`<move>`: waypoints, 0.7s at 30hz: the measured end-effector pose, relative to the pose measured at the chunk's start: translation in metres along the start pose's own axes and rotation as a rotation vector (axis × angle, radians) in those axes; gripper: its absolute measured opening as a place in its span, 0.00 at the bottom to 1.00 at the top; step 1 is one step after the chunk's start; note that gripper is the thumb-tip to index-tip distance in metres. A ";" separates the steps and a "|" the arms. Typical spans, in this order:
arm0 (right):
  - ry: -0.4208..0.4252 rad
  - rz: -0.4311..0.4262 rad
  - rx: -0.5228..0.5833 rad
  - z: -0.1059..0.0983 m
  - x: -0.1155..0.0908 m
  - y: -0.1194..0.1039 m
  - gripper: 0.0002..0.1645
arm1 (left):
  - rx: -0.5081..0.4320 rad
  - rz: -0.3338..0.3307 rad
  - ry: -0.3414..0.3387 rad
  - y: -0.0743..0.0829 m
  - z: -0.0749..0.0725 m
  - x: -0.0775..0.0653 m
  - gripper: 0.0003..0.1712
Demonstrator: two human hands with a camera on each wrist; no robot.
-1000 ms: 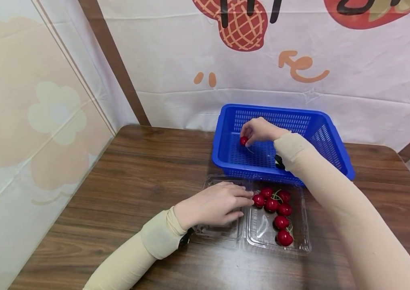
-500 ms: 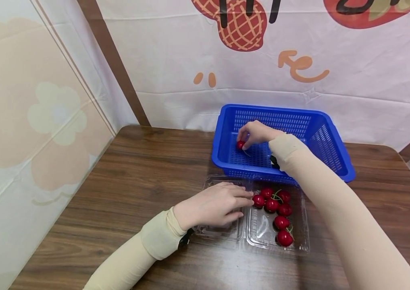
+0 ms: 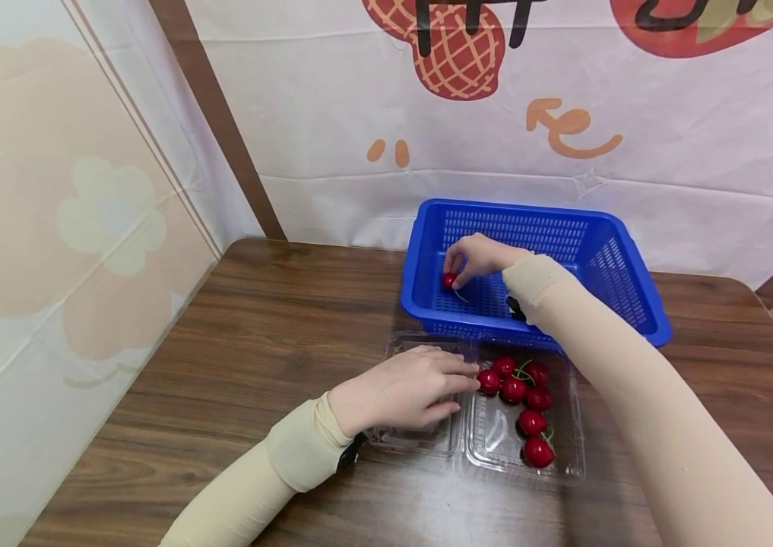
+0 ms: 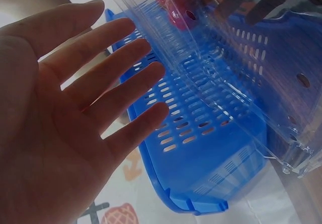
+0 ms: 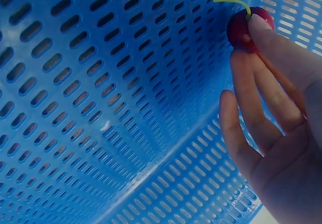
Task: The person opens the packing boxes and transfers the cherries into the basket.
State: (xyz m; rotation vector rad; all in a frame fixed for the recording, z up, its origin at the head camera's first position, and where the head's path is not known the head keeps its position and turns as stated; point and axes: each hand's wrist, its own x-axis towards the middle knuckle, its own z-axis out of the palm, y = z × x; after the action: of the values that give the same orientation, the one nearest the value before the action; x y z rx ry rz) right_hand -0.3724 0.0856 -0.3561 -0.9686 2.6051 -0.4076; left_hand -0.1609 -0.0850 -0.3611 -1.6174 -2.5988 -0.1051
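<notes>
Inside the blue basket (image 3: 533, 332), my right hand (image 3: 482, 256) pinches a red cherry (image 5: 236, 30) with a green stem between thumb and fingertips, low near the basket's left end. My left hand (image 3: 403, 389) hovers over or rests on the left half of the clear plastic clamshell box (image 3: 495, 456); contact is hard to tell. Its fingers are straight and spread in the left wrist view, nothing in the palm. The fingertips lie beside several red cherries (image 3: 513, 389) in the box's right half, grouped toward its back and right side.
The clamshell stands on a brown wooden table (image 3: 256, 327), just in front of the basket. A printed cloth (image 3: 318, 99) hangs behind the table and another at its left side.
My right hand has moved slightly left and lower into the basket, keeping the cherry pinched. My left hand and the cherries in the clamshell have stayed in place.
</notes>
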 end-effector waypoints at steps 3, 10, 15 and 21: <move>-0.005 -0.005 -0.001 0.001 0.001 0.000 0.17 | 0.008 0.002 0.005 0.000 0.001 0.000 0.22; -0.017 -0.001 0.028 0.003 0.006 -0.005 0.17 | 0.013 0.003 0.009 0.000 0.001 0.000 0.22; -0.021 -0.009 0.034 0.004 0.007 -0.008 0.17 | 0.007 0.004 0.011 -0.001 0.001 0.000 0.22; -0.021 -0.019 0.047 0.005 0.008 -0.007 0.18 | 0.005 0.003 0.004 0.000 0.001 0.000 0.22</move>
State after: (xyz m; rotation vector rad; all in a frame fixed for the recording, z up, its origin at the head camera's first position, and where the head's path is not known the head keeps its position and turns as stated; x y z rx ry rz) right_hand -0.3715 0.0742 -0.3597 -0.9778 2.5572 -0.4590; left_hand -0.1613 -0.0848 -0.3621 -1.6180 -2.5917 -0.1011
